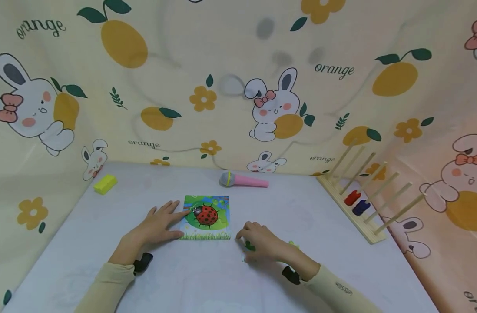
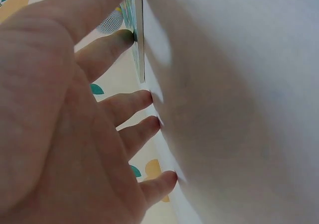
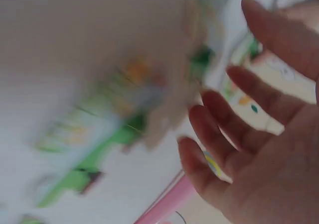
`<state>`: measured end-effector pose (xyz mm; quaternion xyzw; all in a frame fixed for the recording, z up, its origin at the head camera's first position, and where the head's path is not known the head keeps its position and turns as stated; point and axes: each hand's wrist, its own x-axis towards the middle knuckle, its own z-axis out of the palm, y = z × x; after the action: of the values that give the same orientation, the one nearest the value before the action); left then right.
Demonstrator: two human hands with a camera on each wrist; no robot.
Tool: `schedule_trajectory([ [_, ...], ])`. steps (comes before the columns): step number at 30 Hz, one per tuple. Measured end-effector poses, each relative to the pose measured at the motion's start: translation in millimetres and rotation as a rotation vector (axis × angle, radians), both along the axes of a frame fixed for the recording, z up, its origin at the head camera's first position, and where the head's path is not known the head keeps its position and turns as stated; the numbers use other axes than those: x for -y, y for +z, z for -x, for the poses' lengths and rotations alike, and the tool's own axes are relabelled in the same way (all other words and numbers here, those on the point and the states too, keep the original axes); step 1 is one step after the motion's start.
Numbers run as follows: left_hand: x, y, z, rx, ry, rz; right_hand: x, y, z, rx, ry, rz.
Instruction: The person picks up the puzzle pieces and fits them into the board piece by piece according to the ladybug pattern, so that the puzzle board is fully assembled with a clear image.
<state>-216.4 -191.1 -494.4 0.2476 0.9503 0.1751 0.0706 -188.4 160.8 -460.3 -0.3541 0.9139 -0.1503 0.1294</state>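
Observation:
A square puzzle board [image 1: 223, 231] with a red ladybug on its green picture lies flat on the table. My left hand [image 1: 158, 224] rests at its left side, fingers spread and fairly straight. The index fingertip lies over the picture and the thumb is by the lower left corner; in the left wrist view, other fingertips [image 2: 145, 129] touch the tabletop. To the board's right, my right hand [image 1: 262, 243] is low over several flat green-and-white pieces [image 3: 94, 129], blurred in the right wrist view. Its fingers bend loosely, thumb apart, with nothing visibly pinched.
A pink toy microphone [image 1: 248, 180] lies behind the board. A wooden peg rack [image 1: 349, 208] with red and blue beads stands at the right edge. A yellow block [image 1: 105, 184] sits at the far left. A printed cloth [image 1: 223, 52] hangs behind the table.

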Motion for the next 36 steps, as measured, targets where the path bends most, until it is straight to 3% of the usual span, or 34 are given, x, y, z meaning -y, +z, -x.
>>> schedule_trajectory([
  [3, 0.6, 1.7, 0.4, -0.001, -0.001, 0.004, -5.0, -5.8, -11.1, -0.042, -0.041, 0.004],
  [7, 0.6, 1.3, 1.0, 0.006, 0.002, 0.008, -6.6, -12.3, -14.9, -0.081, -0.078, 0.003],
  [15, -0.5, 1.1, 0.8, 0.020, 0.012, 0.014, -9.1, -18.0, -14.7, -0.041, -0.128, 0.058],
  [36, 0.7, -0.5, 0.9, -0.004, 0.004, 0.002, -8.0, -11.9, -17.3, -0.043, -0.086, 0.073],
])
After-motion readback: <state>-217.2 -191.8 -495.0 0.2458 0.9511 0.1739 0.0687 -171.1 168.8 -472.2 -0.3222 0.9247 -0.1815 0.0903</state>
